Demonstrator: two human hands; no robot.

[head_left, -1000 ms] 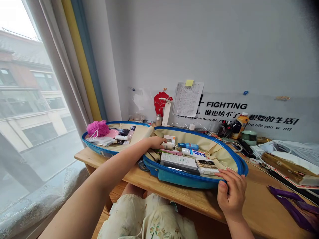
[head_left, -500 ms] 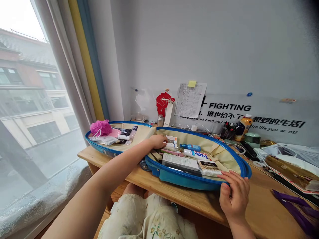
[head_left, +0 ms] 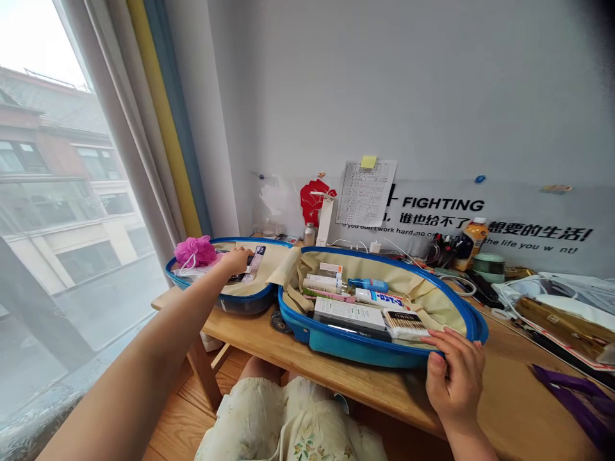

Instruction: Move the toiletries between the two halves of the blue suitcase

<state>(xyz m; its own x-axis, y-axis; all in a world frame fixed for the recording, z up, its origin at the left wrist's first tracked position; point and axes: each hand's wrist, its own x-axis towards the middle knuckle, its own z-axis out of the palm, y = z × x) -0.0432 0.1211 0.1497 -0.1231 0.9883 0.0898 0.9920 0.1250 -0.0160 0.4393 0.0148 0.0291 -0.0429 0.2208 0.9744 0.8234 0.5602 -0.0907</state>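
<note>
The wall sign point(head_left: 442, 205) reads "FIGHTING" and "谁也给不了". One suitcase point(head_left: 375, 360) lies open on the table point(head_left: 509, 397). Right half point(head_left: 435, 301): one tube point(head_left: 382, 298) with blue lettering, one blue bottle point(head_left: 369, 285), one swab pack point(head_left: 406, 324), one white box point(head_left: 349, 313), its print too small to read. Left half point(head_left: 273, 264): one pink puff point(head_left: 196, 251). The left hand point(head_left: 235, 261) reaches over this half, fingers partly hidden; whether it holds anything cannot be told. The right hand point(head_left: 456, 371), loosely spread, grasping nothing, rests at the rim beside the swab pack.

Blue suitcase point(head_left: 355, 351), beige int. point(head_left: 435, 304), open flat on desk point(head_left: 509, 397)
</note>
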